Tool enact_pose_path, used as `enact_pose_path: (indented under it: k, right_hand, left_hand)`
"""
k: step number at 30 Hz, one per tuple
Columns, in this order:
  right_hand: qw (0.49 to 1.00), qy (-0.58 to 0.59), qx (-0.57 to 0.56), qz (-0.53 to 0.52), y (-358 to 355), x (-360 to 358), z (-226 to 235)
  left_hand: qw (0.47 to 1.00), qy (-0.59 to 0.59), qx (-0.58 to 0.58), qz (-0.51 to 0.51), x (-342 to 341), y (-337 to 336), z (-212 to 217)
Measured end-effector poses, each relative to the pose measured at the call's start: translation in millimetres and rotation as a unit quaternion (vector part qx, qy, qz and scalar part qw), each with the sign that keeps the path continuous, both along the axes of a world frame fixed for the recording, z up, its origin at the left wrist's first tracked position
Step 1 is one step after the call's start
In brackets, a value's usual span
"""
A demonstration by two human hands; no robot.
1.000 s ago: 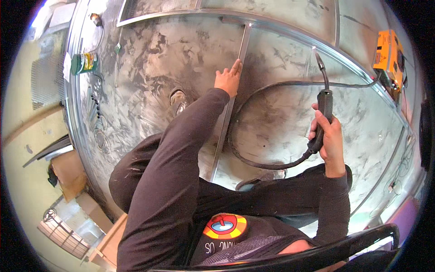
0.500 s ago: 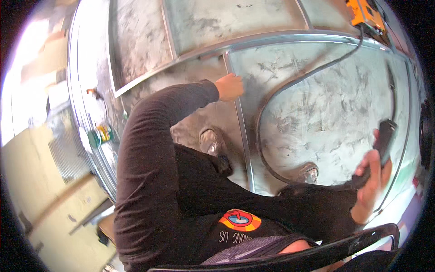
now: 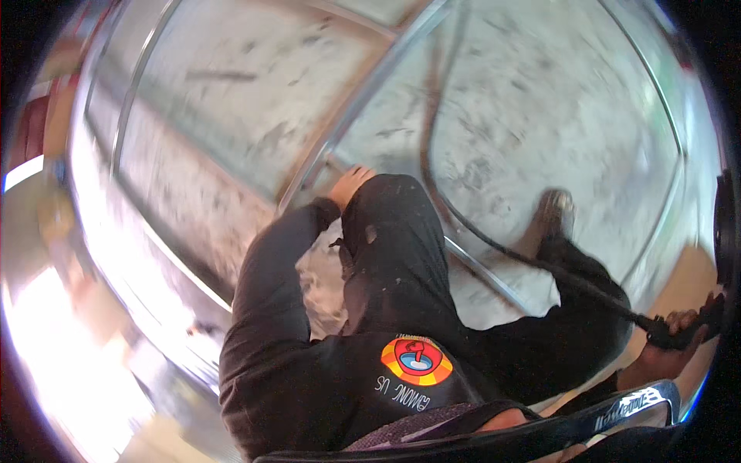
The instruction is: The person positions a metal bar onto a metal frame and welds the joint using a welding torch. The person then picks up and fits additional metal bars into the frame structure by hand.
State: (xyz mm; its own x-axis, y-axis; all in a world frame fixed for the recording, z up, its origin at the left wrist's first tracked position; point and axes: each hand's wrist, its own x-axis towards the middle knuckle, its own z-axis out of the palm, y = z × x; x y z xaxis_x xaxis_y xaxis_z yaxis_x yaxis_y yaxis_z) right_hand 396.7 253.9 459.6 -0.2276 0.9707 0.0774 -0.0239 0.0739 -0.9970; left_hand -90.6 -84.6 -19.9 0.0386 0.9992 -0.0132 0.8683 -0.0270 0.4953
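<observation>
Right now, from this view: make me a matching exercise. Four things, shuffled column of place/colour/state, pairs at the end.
Things
1. left hand
2. right hand
3. black cable
4. round chest emblem

Place, colour or state
A. red, yellow and blue
B. runs from the handle to the picture's top edge
C. close beside a dark-trousered knee
D. fingers wrapped around the black handle, far right

Pairs: 1-C, 2-D, 3-B, 4-A
</observation>
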Motion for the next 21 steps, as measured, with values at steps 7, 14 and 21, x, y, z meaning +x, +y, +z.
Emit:
enact_pose_path:
  k: [7, 14, 21]
  right_hand:
    - [0.966, -0.022, 0.055, -0.251, -141, 132, 48]
    - [0.879, 0.081, -0.001, -0.470, -190, 206, -27]
    - [0.774, 0.175, -0.029, -0.608, -298, 322, -106]
  left_hand:
    - [0.993, -0.057, -0.069, -0.074, 13, 12, -31]
    - [0.815, -0.521, -0.186, 0.169, -95, -41, -138]
    - [0.985, 0.087, -0.120, -0.083, -80, 35, -18]
